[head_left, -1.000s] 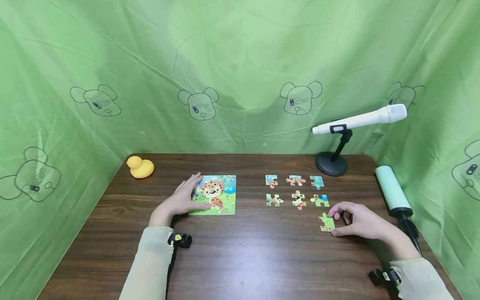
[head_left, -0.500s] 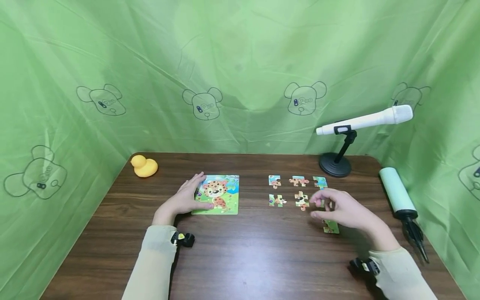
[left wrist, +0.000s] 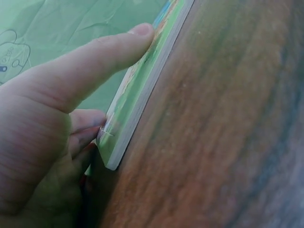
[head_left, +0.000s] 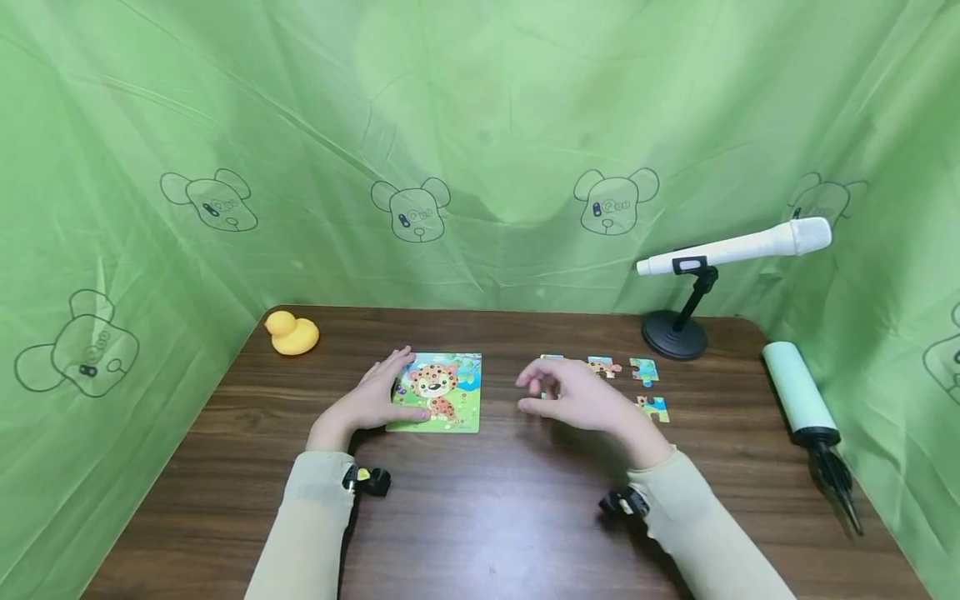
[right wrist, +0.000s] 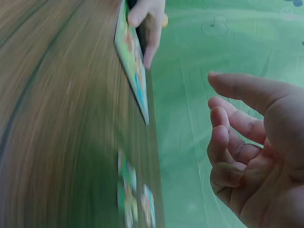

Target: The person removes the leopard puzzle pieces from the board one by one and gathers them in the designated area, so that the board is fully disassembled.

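Note:
A square puzzle board (head_left: 459,400) with a spotted cub picture lies flat on the table. My left hand (head_left: 367,402) rests at its left side, thumb on the picture and fingers along the edge. The left wrist view shows the thumb (left wrist: 109,52) on the top face of the board. My right hand (head_left: 585,400), fingers loosely bent and holding nothing, hovers right of the board over loose puzzle pieces. Still visible are a blue-green piece (head_left: 644,372), a spotted piece (head_left: 602,367) and a blue-yellow piece (head_left: 654,408). The right hand and arm hide others.
A yellow rubber duck (head_left: 292,334) sits at the back left. At the back right stands a white microphone (head_left: 742,247) on a black stand (head_left: 674,335). A pale green hand pump (head_left: 801,392) lies along the right edge. Green cloth (head_left: 480,150) surrounds the table.
My right hand has left the green puzzle piece at the lower right and swept left over the pieces towards the board. The left hand keeps its place on the board.

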A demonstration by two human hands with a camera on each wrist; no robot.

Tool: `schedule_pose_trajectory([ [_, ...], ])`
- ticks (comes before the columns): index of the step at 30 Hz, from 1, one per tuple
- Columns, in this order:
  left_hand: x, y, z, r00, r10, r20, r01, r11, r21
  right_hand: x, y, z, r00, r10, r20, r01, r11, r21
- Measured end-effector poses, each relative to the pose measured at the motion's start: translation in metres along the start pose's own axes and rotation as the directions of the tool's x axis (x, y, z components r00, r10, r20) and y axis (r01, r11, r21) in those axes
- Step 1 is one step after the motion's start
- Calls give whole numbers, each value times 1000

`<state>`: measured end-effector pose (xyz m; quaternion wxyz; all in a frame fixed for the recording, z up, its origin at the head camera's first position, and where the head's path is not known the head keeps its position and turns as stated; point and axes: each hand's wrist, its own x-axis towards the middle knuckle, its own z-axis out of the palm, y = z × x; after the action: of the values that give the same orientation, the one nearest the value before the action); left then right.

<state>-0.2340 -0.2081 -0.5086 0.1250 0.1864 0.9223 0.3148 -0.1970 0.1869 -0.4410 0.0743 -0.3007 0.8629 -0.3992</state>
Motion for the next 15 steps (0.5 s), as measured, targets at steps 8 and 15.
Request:
schedule_pose_trajectory([
  [8, -1, -6, 0, 1000, 25, 12, -25, 1000, -9, 44, -16, 47, 999, 17, 33, -20, 998, 67],
  [15, -3, -9, -3, 999, 34, 10, -33, 996, -82, 70, -24, 81, 998, 57, 16, -58, 993, 99],
])
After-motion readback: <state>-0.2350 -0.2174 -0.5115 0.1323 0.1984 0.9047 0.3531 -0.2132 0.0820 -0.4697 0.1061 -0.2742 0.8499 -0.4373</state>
